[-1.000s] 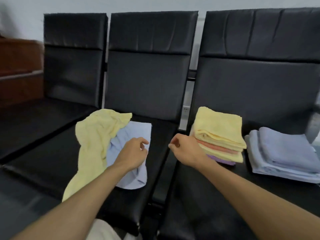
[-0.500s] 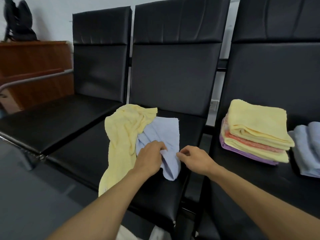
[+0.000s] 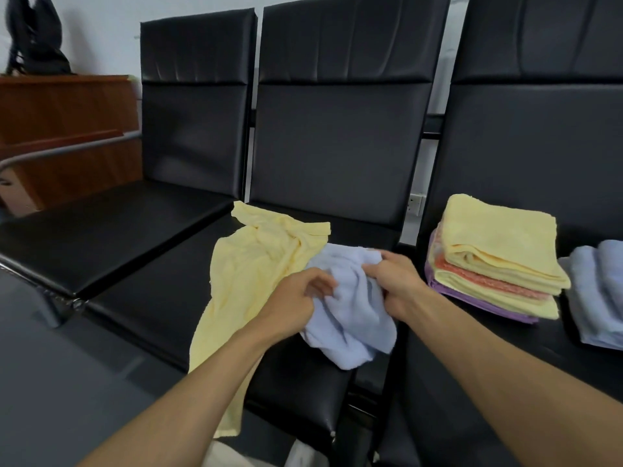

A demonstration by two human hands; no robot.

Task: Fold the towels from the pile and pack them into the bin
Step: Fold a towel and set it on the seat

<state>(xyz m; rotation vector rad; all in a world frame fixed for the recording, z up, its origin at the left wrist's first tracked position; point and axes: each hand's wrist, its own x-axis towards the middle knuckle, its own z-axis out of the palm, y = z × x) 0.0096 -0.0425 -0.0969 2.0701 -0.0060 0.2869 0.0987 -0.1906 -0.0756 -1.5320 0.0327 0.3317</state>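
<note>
Both hands hold a crumpled light blue towel (image 3: 354,318) over the front of the middle black seat (image 3: 141,291). The left hand (image 3: 296,305) grips the towel's left side, its fingers curled into the cloth, and the right hand (image 3: 394,281) pinches the upper right edge, with a fold bunched under its thumb and fingers. The hands are close together with the towel gathered between them, and its lower part sags onto the seat cushion near the front edge. Just to the left of it, touching it, lies an unfolded yellow towel (image 3: 249,281), spread from near the seat back down over the front edge, where its end hangs free. On the seat to the right sits a folded stack (image 3: 495,261) of yellow, orange and purple towels, well apart from the hands. Beside that stack, at the right edge of the view, are folded blue towels (image 3: 600,291). A wooden cabinet (image 3: 67,129) stands at the far left.
</note>
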